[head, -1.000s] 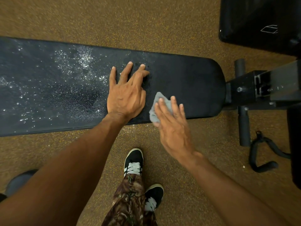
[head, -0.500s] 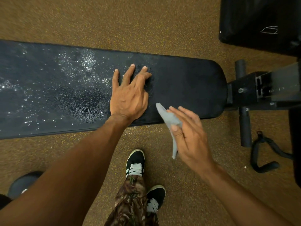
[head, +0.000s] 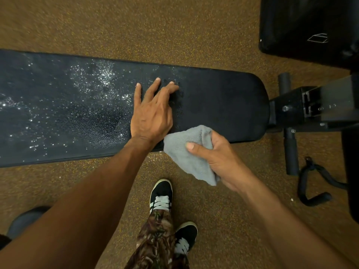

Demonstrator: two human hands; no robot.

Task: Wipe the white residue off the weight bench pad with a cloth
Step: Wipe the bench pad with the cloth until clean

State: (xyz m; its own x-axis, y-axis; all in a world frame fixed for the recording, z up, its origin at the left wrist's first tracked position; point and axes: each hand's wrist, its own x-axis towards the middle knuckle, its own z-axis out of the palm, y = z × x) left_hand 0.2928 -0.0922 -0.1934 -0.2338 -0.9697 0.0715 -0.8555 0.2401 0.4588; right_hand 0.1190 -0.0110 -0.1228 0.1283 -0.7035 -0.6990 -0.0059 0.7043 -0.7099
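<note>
The black weight bench pad [head: 223, 105] lies across the view from left to right. White residue [head: 101, 78] speckles its left and middle parts, while its right end looks dark and clean. My left hand [head: 151, 113] rests flat on the pad with its fingers spread and straight. My right hand [head: 217, 158] grips a grey cloth [head: 186, 152] at the pad's near edge, just right of my left wrist. The cloth hangs partly over the edge and above the floor.
The bench's black metal frame [head: 310, 107] and a foam roller bar [head: 290, 148] join the pad at the right. A black curved handle [head: 312, 183] lies on the speckled brown floor [head: 136, 26]. Another black pad [head: 310, 26] sits top right. My shoes [head: 161, 195] stand below the bench.
My right hand lifted the cloth off the pad, then bunched it in a fuller grip at the near edge. My left hand stayed flat in place.
</note>
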